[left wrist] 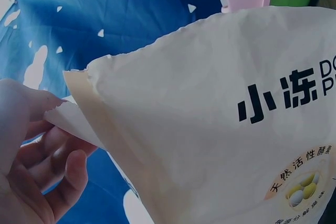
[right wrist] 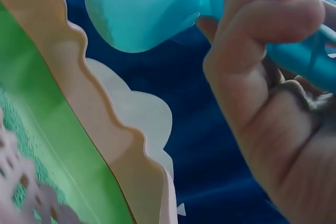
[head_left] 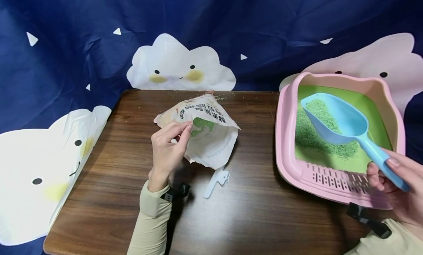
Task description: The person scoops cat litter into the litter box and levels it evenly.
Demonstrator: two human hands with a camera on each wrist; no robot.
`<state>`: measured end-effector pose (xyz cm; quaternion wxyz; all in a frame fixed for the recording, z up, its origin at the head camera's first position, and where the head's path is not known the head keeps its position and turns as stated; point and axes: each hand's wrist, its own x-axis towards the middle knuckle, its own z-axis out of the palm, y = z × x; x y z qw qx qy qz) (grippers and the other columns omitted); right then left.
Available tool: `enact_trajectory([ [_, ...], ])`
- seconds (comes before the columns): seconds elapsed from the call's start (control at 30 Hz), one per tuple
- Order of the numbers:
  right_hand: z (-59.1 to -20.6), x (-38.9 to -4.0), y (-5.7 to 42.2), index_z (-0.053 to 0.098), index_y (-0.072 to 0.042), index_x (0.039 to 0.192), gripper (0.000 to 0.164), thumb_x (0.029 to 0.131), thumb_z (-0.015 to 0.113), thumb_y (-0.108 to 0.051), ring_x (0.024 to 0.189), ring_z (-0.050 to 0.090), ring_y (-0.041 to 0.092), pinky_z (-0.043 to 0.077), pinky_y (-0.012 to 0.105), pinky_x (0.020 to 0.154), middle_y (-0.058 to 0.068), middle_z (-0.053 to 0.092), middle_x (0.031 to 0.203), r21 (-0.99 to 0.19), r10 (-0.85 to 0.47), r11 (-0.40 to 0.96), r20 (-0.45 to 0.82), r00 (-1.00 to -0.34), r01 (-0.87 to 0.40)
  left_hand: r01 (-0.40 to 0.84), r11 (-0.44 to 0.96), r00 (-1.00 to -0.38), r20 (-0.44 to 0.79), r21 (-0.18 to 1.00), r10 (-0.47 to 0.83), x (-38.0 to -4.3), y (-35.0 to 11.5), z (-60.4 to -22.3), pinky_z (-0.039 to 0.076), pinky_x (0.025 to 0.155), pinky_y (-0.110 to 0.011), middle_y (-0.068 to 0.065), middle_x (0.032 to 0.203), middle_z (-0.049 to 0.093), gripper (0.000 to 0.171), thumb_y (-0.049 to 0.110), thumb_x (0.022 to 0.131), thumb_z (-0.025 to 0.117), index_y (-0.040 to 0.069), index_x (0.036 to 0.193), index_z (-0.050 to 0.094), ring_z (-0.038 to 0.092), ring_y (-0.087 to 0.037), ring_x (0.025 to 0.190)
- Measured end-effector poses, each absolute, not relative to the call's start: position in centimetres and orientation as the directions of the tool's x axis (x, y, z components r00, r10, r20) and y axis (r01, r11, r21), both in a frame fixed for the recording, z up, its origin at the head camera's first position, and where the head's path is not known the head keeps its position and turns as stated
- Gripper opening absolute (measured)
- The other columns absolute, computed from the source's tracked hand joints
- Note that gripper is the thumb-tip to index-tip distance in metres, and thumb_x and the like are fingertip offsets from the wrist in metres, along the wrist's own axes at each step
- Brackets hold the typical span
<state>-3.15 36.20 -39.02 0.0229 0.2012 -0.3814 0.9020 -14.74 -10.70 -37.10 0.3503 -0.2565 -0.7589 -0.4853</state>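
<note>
My left hand (head_left: pixel 169 144) pinches the torn edge of a white paper bag (head_left: pixel 213 146), whose mouth gapes toward me with green pellets (head_left: pixel 202 125) inside. Black lettering marks the bag's side in the left wrist view. On the right, my right hand (head_left: pixel 401 178) grips the handle of a light blue scoop (head_left: pixel 355 124). Green pellets (head_left: pixel 322 113) lie in the scoop's bowl. The scoop is held above a pink litter box (head_left: pixel 285 152) with a green inside, where more green pellets (head_left: pixel 343 150) are spread over part of the floor.
A small pale plastic piece with an animal-shaped end (head_left: pixel 216 181) lies on the brown wooden table (head_left: pixel 257 214), partly under the bag. Loose green bits dot the table's back edge. Behind hangs a dark blue cloth (head_left: pixel 264 23) with clouds. Holes pierce the litter box's front ledge.
</note>
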Motion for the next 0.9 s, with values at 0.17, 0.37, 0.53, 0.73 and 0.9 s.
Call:
enact_trajectory([
  [0.17, -39.4, -3.1, 36.7, 0.047, 0.019, 0.128, 0.056, 0.097, 0.000, 0.012, 0.072, 0.067, 0.024, 0.047, 0.027, 0.050, 0.025, 0.068, 0.092, -0.765, -0.083, -0.606, 0.333, -0.939, -0.218, 0.727, 0.400, -0.625, 0.779, 0.559, 0.048, -14.7, -10.8, -37.1, 0.041, 0.050, -0.021, -0.009, 0.077, 0.072, 0.010, 0.002, 0.087, 0.067, -0.001, 0.088, 0.076, 0.051, -0.009, 0.057],
  [0.37, -39.4, -3.0, 36.6, 0.059, 0.012, 0.115, 0.045, 0.098, 0.017, 0.017, 0.067, 0.067, 0.014, 0.050, 0.023, 0.050, 0.014, 0.071, 0.085, -0.892, -0.027, -0.405, 0.232, -0.972, -0.201, 0.727, 0.403, -0.623, 0.780, 0.555, 0.049, -14.8, -10.8, -37.1, 0.040, 0.050, -0.020, -0.009, 0.075, 0.072, 0.010, 0.002, 0.086, 0.067, -0.002, 0.088, 0.076, 0.050, -0.008, 0.057],
  [0.53, -39.3, -3.0, 36.5, 0.065, 0.001, 0.115, 0.041, 0.098, 0.030, 0.015, 0.063, 0.063, 0.011, 0.047, 0.021, 0.048, 0.007, 0.072, 0.082, -0.961, 0.002, -0.239, 0.144, -0.990, -0.140, 0.729, 0.403, -0.621, 0.782, 0.553, 0.051, -14.8, -10.8, -37.1, 0.040, 0.050, -0.019, -0.009, 0.077, 0.072, 0.010, 0.002, 0.086, 0.067, -0.001, 0.087, 0.077, 0.051, -0.008, 0.056],
  [0.73, -38.8, -3.1, 36.1, 0.068, -0.012, 0.106, 0.034, 0.098, 0.041, 0.008, 0.059, 0.058, 0.009, 0.039, 0.025, 0.045, 0.001, 0.070, 0.077, -0.997, 0.050, -0.050, 0.055, -0.997, -0.058, 0.725, 0.412, -0.623, 0.781, 0.552, 0.052, -14.8, -10.8, -37.1, 0.040, 0.049, -0.021, -0.009, 0.076, 0.072, 0.010, 0.002, 0.086, 0.067, -0.001, 0.086, 0.077, 0.050, -0.008, 0.056],
  [0.9, -38.1, -3.2, 35.7, 0.069, -0.024, 0.103, 0.030, 0.097, 0.052, 0.001, 0.056, 0.059, 0.008, 0.043, 0.022, 0.044, -0.002, 0.070, 0.072, -0.996, 0.130, 0.064, -0.061, -0.990, 0.070, 0.725, 0.408, -0.625, 0.779, 0.554, 0.053, -14.7, -10.8, -37.1, 0.040, 0.050, -0.019, -0.009, 0.077, 0.072, 0.010, 0.002, 0.086, 0.067, -0.001, 0.087, 0.076, 0.050, -0.008, 0.057],
])
